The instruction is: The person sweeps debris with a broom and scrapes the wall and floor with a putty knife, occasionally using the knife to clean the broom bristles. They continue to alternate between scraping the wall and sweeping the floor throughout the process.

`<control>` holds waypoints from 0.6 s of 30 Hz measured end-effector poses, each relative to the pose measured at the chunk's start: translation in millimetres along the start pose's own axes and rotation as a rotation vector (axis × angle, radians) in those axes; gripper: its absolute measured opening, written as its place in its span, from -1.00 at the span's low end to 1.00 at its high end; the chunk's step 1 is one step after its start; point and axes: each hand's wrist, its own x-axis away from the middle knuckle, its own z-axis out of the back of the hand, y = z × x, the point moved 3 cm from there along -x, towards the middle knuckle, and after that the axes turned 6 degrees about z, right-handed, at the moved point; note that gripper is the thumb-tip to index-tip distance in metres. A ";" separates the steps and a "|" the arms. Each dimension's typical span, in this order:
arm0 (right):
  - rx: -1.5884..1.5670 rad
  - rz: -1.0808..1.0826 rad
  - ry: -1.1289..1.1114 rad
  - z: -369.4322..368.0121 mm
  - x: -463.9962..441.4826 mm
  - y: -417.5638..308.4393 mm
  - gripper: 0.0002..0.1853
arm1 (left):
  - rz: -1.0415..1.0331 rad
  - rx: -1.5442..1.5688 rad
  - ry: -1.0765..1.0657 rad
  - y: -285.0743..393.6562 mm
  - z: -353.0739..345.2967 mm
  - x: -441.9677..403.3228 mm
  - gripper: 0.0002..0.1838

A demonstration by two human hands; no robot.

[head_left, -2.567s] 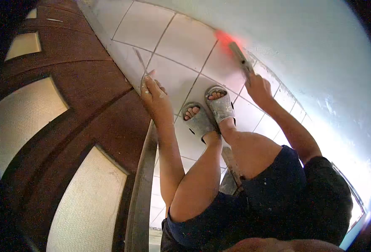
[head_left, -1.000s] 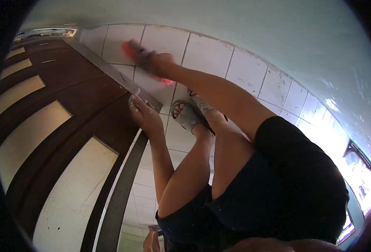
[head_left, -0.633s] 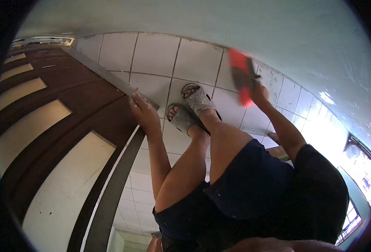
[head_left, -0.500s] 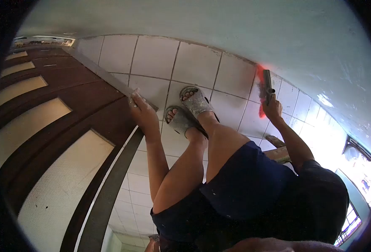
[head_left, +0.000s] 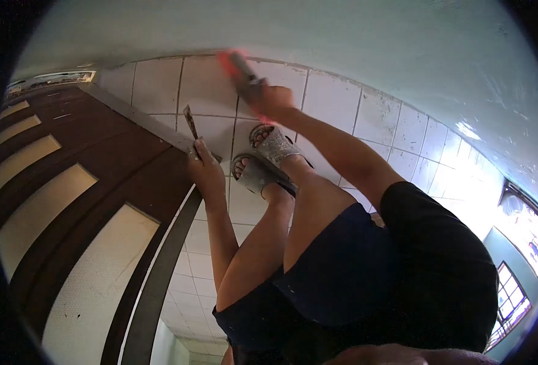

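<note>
My right hand (head_left: 278,102) is closed around the handle of a long, dark, flat-headed tool (head_left: 240,71) with a bright red edge. Motion blurs it, and its exact kind cannot be made out. It is raised across in front of me, close to the pale green wall (head_left: 366,42). My left hand (head_left: 209,173) grips a narrow flat scraper (head_left: 190,121) pointing up and away. That hand is beside the edge of the dark brown door (head_left: 123,131); whether they touch is unclear.
My feet in speckled grey sandals (head_left: 272,143) stand on white floor tiles (head_left: 208,137). The door has pale panels (head_left: 108,267) and lies along my left. A barred window (head_left: 512,298) and bright light are at the right.
My right hand has swung from the right to the centre along the wall with its tool. The scraper in my left hand now shows clearly, sticking upward.
</note>
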 end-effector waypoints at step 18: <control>0.463 -0.314 0.363 66.3 266.7 290.6 -0.69 | -0.090 -0.057 -0.100 9.4 -17.5 9.2 -0.49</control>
